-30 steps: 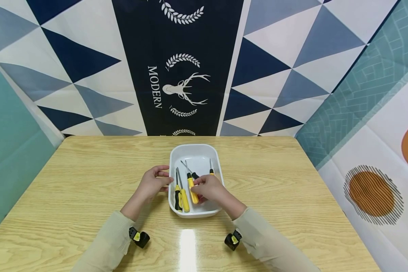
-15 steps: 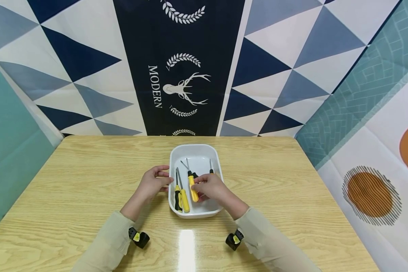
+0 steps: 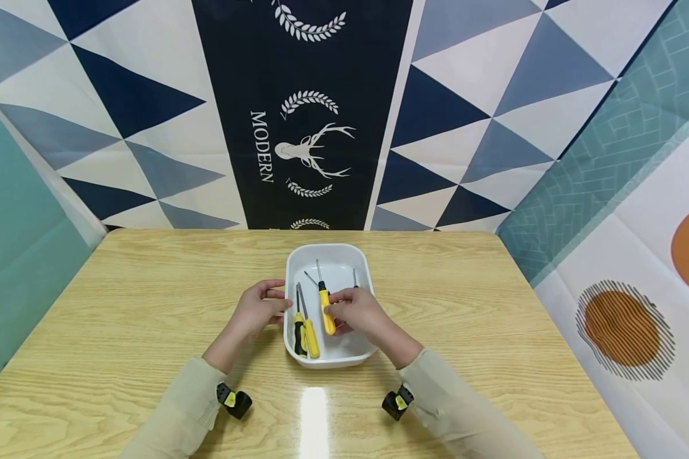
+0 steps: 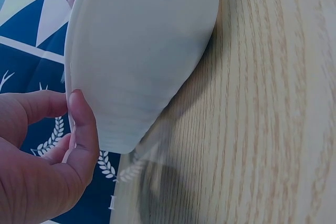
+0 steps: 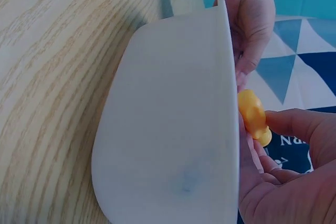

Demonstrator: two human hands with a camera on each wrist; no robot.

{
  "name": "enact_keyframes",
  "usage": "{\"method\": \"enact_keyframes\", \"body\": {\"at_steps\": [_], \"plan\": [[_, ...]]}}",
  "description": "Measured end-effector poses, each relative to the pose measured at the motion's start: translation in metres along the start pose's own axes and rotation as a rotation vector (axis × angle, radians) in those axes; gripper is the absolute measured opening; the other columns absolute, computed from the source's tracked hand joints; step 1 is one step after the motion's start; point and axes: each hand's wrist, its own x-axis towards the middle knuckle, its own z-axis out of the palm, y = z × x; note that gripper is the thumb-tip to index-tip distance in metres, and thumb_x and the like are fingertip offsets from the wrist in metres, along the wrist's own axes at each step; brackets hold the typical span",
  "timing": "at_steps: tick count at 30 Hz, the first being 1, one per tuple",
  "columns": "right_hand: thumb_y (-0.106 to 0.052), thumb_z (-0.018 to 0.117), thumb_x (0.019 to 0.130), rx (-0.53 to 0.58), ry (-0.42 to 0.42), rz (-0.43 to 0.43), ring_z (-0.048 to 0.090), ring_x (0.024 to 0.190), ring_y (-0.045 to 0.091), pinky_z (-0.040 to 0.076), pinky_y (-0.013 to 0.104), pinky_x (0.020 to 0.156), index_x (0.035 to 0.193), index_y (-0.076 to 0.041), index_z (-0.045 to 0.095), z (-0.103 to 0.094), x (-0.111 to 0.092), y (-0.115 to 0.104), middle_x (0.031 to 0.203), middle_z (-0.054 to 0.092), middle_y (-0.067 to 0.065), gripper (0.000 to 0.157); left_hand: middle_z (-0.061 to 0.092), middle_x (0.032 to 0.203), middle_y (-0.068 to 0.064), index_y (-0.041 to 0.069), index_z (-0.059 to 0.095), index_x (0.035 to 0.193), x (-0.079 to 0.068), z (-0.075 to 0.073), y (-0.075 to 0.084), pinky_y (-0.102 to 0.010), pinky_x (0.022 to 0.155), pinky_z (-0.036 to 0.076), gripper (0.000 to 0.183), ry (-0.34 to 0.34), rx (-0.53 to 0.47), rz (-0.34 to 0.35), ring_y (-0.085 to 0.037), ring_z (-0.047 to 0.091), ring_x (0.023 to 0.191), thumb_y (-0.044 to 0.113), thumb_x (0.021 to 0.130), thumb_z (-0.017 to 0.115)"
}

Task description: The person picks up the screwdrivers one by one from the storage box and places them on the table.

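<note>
"What do I have in the white box [image 3: 334, 364]?"

"From the head camera I see a black-and-yellow screwdriver [image 3: 300, 335] along the wall nearest the left hand [image 3: 259, 311], and a yellow-handled screwdriver [image 3: 311, 338] just beside it. A thin shaft [image 3: 310, 277] slants near the middle. A second shaft [image 3: 355, 278] shows by the right hand [image 3: 360, 312], which hides its handle from me."

"And the hands?"

"Well apart. The left hand pinches the rim. The right hand has its thumb and fingers closed round the handle of the yellow screwdriver [image 3: 326, 312], over the box, the shaft toward the far end."

"Do my wrist cameras add anything?"

"The right one gives me the butt of that handle standing past the rim, which I can't judge from overhead, but the wall covers everything inside. It also shows a dark patch on the wall; I can't tell what that is. The left one shows me the outer wall, fingers at its edge, and the wooden table [image 4: 262, 103]."
</note>
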Motion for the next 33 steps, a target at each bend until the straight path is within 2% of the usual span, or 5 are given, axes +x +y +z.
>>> {"method": "enact_keyframes", "body": {"at_steps": [8,17,26,33], "plan": [[-0.009,0.063,0.086,0.014,0.009,0.011,0.059,0.065,0.015,0.058,0.028,0.058,0.107,0.002,0.061,-0.003,-0.001,-0.006,0.081,0.06,0.009,0.024,0.053,0.111,-0.016,0.003,0.047,0.131,0.001,0.0,0.0,-0.025,0.066,0.057,0.049,0.002,-0.012,0.004,-0.016,0.062,0.076,0.003,0.085,0.064],[-0.011,0.063,0.086,0.007,0.018,0.032,0.061,0.069,0.016,0.058,0.028,0.06,0.11,0.001,0.06,-0.007,-0.001,-0.008,0.091,0.062,0.012,0.026,0.052,0.111,-0.015,0.004,0.047,0.132,0.001,0.0,0.0,-0.026,0.067,0.057,0.049,0.004,-0.011,-0.002,-0.015,0.061,0.076,0.004,0.085,0.064],[-0.012,0.062,0.087,0.015,0.02,0.015,0.06,0.067,0.016,0.058,0.029,0.059,0.11,0.0,0.061,-0.012,-0.003,-0.008,0.086,0.061,0.011,0.026,0.052,0.112,-0.015,0.005,0.047,0.132,0.001,0.0,-0.001,-0.028,0.068,0.057,0.05,0.008,-0.007,-0.002,-0.017,0.062,0.078,0.005,0.086,0.064],[-0.011,0.062,0.087,0.043,0.016,0.015,0.06,0.07,0.016,0.058,0.029,0.061,0.111,0.001,0.06,-0.017,-0.005,-0.007,0.09,0.062,0.012,0.028,0.052,0.112,-0.015,0.005,0.047,0.132,0.0,0.001,-0.001,-0.027,0.067,0.057,0.05,0.009,-0.003,0.005,-0.017,0.062,0.076,0.005,0.086,0.064]]}}
